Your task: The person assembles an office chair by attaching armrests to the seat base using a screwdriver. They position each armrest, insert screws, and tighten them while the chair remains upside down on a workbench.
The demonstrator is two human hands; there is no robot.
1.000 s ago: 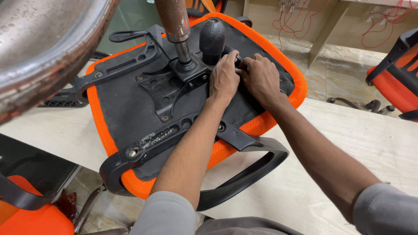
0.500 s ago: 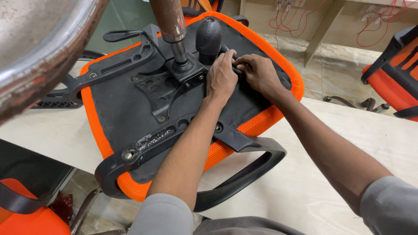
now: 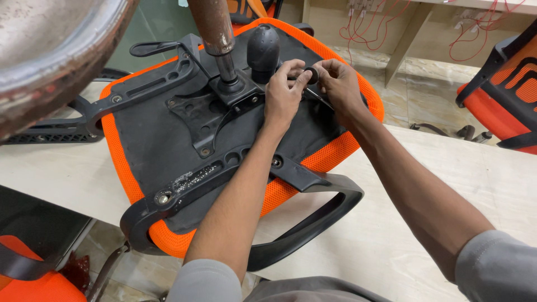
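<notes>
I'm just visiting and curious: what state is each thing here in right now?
Orange mesh chair seat: upside down on the pale wooden table.
Rusty metal gas cylinder: upright in the seat's black mechanism.
Small black round knob: pinched between both hands.
Left hand: fingers on the knob.
Right hand: fingers on the knob.
Black plastic armrest: attached, overhanging the table.

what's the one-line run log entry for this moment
left hand: pinching small black knob | right hand: on same knob | under them: upturned orange chair seat on table
</notes>
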